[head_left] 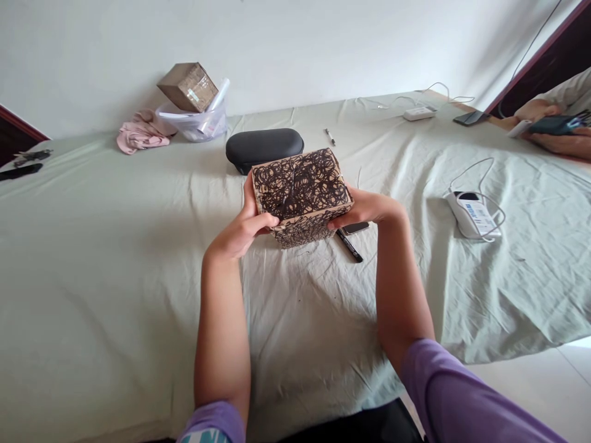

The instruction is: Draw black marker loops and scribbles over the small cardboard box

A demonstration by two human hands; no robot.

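A cardboard box point(302, 184) covered in black scribbled loops is held up over the cloth, its top and front faces showing. My left hand point(240, 231) grips its left side, thumb on the front edge. On the right side, my right hand point(362, 208) is closed on the box too, thumb at the front corner. Fingers of both hands are partly hidden behind it. Below the box's right part lies a black marker point(349, 246). A dark flat object point(357, 227) shows partly beside the marker. Just behind the box sits a black hard case point(265, 146).
A green cloth point(115, 264) covers the table. At the back left stand a plastic tub point(196, 126) with a brown box point(188, 86) on it and a pink cloth point(144, 131). A white power strip point(473, 215) with cable lies right. Another person's hands point(538, 111) are at far right.
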